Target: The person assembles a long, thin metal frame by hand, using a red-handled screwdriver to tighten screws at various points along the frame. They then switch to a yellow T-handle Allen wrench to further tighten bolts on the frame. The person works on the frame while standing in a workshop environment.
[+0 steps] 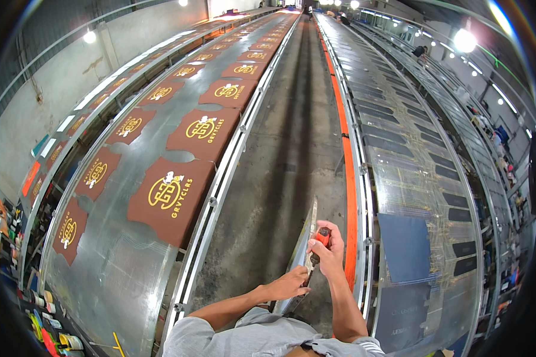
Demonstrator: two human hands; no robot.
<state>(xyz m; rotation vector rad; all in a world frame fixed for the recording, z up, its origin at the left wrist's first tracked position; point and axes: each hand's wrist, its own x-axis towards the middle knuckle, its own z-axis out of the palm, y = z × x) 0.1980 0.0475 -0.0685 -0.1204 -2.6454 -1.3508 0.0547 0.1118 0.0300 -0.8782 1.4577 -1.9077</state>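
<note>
A thin framed panel [311,223], which looks like a printing screen, stands nearly edge-on in front of my body above the aisle. My left hand [293,283] is closed on its near part, low down. In my right hand [333,249] is a screwdriver [322,236] with a red and black handle, the fingers wrapped round it. The tool lies against the panel's edge; its tip is hard to make out.
On the long left table [122,256] lie rows of brown printed shirt pieces [175,190]. Dark cut fabric pieces [406,247] cover parts of the right table [393,202]. Metal rails [213,202] and an orange strip [343,119] border the concrete aisle [274,160]. Pots [71,341] stand lower left.
</note>
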